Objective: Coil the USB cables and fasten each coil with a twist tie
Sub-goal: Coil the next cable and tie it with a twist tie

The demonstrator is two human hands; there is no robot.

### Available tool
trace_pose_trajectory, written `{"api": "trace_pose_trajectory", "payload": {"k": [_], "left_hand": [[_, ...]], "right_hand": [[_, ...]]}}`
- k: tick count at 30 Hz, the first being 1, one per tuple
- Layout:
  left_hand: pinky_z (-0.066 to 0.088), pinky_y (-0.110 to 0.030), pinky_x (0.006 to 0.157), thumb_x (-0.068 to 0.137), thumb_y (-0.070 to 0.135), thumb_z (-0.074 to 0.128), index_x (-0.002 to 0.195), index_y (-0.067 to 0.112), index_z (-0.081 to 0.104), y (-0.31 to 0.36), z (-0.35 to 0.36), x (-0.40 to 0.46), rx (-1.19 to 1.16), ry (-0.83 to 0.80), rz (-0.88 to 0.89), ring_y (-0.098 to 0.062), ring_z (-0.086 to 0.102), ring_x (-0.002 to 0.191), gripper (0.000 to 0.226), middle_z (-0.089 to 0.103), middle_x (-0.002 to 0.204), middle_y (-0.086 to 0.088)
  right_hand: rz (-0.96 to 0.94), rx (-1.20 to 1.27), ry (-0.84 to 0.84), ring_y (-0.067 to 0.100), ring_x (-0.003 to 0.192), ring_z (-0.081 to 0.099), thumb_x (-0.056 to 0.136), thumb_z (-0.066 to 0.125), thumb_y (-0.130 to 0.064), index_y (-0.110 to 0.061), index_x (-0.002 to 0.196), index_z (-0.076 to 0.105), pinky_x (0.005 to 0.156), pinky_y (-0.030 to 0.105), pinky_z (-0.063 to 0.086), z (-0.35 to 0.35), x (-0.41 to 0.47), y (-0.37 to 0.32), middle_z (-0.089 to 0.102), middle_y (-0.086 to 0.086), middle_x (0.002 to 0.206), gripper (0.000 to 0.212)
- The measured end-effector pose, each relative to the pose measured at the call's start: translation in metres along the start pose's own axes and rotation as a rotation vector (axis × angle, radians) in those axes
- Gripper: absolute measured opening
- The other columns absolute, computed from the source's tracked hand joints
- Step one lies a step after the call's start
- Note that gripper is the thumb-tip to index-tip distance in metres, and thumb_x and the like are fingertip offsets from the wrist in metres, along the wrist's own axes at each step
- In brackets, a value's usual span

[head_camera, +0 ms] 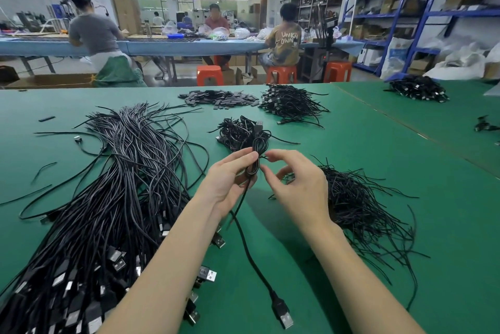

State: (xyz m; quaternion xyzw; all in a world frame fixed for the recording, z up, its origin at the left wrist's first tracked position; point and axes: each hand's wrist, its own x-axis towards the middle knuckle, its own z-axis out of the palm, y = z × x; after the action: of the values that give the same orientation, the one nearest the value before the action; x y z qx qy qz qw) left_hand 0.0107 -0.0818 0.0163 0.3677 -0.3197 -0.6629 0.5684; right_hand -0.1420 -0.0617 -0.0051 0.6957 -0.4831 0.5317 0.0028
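My left hand (228, 179) grips a small coil of black USB cable (256, 149) above the green table (378, 144). One end of that cable hangs down past my wrist and ends in a USB plug (284, 316) on the table. My right hand (295, 182) pinches a thin black twist tie (264, 157) at the middle of the coil. A big bundle of loose USB cables (116, 198) lies to the left. A heap of black twist ties (359, 206) lies to the right under my right forearm.
A pile of tied coils (238, 133) sits just beyond my hands, another (289, 102) farther back, and a third (418, 88) at the far right. Flat black pieces (219, 98) lie at the back. People sit at a blue bench beyond the table.
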Motion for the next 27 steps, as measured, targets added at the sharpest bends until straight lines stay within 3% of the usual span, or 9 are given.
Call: {"api": "trace_pose_trajectory", "payload": {"k": [4,10,13,16,20,22,24,27], "left_hand": [[0.052,-0.025,0.054,0.076,0.004,0.075,0.101,0.007,0.071,0.000,-0.001,0.000,0.022,-0.007,-0.028,-0.016,0.063,0.061,0.026,0.071,0.076,-0.008],[0.055,-0.024,0.057,0.077,0.002,0.074,0.103,0.006,0.069,-0.004,0.001,-0.002,-0.029,-0.004,-0.101,-0.015,0.065,0.061,0.027,0.072,0.075,-0.010],[0.056,-0.024,0.056,0.069,0.005,0.075,0.098,0.007,0.069,-0.005,0.003,-0.003,-0.107,-0.015,-0.169,-0.016,0.067,0.061,0.029,0.071,0.073,-0.011],[0.055,-0.023,0.055,0.068,0.007,0.075,0.083,0.007,0.074,-0.007,0.005,-0.005,-0.125,-0.050,-0.224,-0.016,0.065,0.062,0.016,0.069,0.072,-0.010],[0.055,-0.022,0.055,0.072,0.006,0.074,0.093,0.005,0.068,-0.010,0.005,-0.005,-0.161,-0.037,-0.237,-0.015,0.065,0.062,0.022,0.069,0.073,-0.010],[0.055,-0.022,0.056,0.080,0.003,0.070,0.098,0.006,0.066,-0.011,0.003,-0.002,-0.109,0.005,-0.184,-0.014,0.066,0.061,0.018,0.070,0.073,-0.009],[0.053,-0.022,0.059,0.086,0.000,0.067,0.103,0.007,0.067,-0.010,0.000,0.000,0.020,0.033,-0.088,-0.013,0.066,0.063,0.018,0.072,0.074,-0.008],[0.049,-0.020,0.065,0.086,0.002,0.068,0.105,0.012,0.069,-0.003,-0.003,-0.001,0.175,-0.015,0.009,-0.008,0.064,0.064,0.021,0.073,0.078,-0.002]], "right_hand": [[-0.086,-0.103,0.086,0.007,0.064,0.062,0.092,0.075,-0.030,-0.028,0.100,0.076,0.060,0.030,0.053,0.002,-0.001,0.000,0.072,-0.017,0.095,0.008],[-0.102,-0.145,0.058,0.009,0.078,0.065,0.092,0.074,-0.029,-0.027,0.099,0.076,0.060,0.030,0.053,-0.003,0.001,0.002,0.071,-0.015,0.097,0.007],[-0.089,-0.128,0.085,0.011,0.079,0.067,0.089,0.078,-0.026,-0.027,0.099,0.077,0.061,0.029,0.055,-0.002,-0.001,0.001,0.072,-0.013,0.100,0.009],[-0.074,-0.109,0.132,0.012,0.075,0.067,0.088,0.079,-0.022,-0.025,0.095,0.079,0.061,0.030,0.055,-0.001,-0.004,0.004,0.074,-0.012,0.098,0.008],[-0.111,-0.112,0.139,0.013,0.073,0.068,0.087,0.079,-0.019,-0.024,0.096,0.079,0.061,0.029,0.055,0.000,-0.005,0.007,0.076,-0.010,0.094,0.010],[-0.096,-0.112,0.067,0.011,0.073,0.066,0.089,0.077,-0.021,-0.025,0.096,0.079,0.064,0.027,0.054,0.001,-0.004,0.010,0.076,-0.012,0.092,0.008],[0.086,0.054,-0.093,0.008,0.068,0.064,0.090,0.076,-0.021,-0.023,0.093,0.080,0.065,0.022,0.050,0.003,0.001,0.011,0.075,-0.013,0.084,0.005],[0.862,0.861,-0.366,0.006,0.054,0.053,0.086,0.075,-0.009,-0.010,0.085,0.076,0.046,0.014,0.041,-0.003,0.018,0.007,0.071,-0.005,0.070,0.002]]}}
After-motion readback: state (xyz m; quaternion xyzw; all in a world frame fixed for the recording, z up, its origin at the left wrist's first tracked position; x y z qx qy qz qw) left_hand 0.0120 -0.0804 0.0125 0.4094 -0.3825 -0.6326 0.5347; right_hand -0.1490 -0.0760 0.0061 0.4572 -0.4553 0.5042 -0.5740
